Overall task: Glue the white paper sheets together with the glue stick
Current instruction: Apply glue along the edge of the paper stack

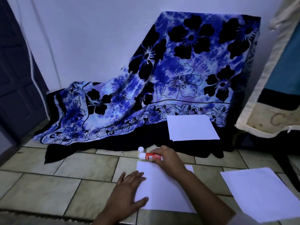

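Your glue stick sits at the far edge of the white sheet in front of you, lying nearly level with its white end pointing left; its red-orange label carries white print too blurred to read. Your right hand grips the stick's barrel, fingers curled round it, and you cannot tell whether the tip touches the paper. A small white cap stands upright on the tile just beyond that white end. Your left hand lies flat on the sheet's left edge, fingers straight and spread, pressing it down. The sheet is smooth and rectangular, resting on a tiled floor of pale, mottled tiles with dark grout. A second sheet lies to your right, apart from the first. Farther off, a stack of sheets rests on black fabric, below a draped blue-and-white cloth printed with black flowers.
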